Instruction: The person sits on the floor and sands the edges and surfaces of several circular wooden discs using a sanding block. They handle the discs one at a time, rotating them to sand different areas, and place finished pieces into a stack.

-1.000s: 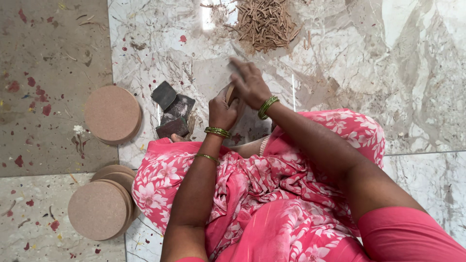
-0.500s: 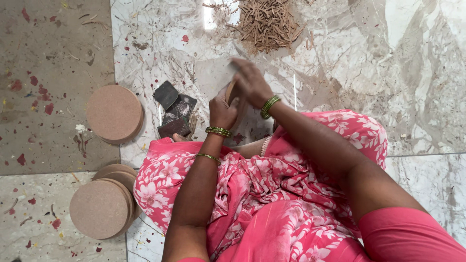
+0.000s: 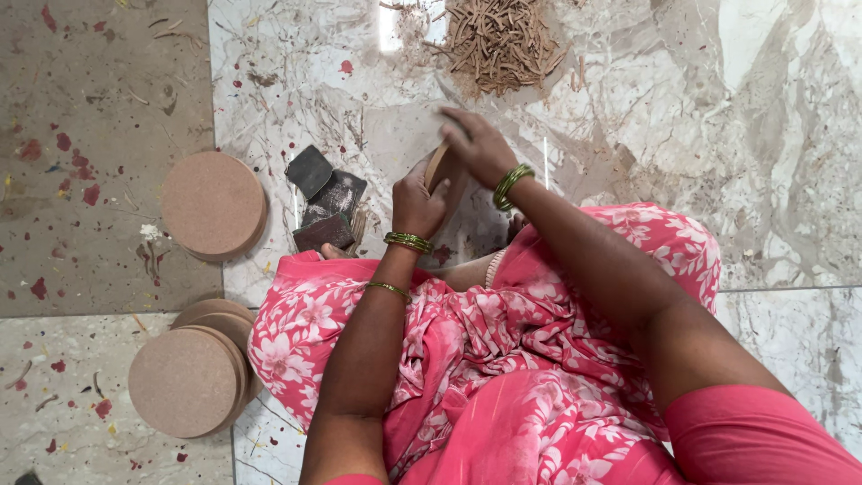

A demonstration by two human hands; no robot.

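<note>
Gripping one round wooden disc (image 3: 440,167) on edge above the marble floor (image 3: 763,135), the left hand (image 3: 417,199) and right hand (image 3: 479,146) are closing around it, beside three dark sandpaper pieces (image 3: 325,198), one loose disc (image 3: 214,205) and one disc stack (image 3: 193,373).

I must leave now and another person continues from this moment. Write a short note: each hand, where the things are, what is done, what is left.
Left hand: grips the round brown disc on edge, over the lap.
Right hand: fingers lie over the disc's top edge.
Single disc lies flat on the floor at left; a stack of discs sits nearer the knee.
Dark abrasive pieces lie beside the left hand.
Pile of brown sticks ahead.
Done or left: which discs are finished cannot be told.
</note>
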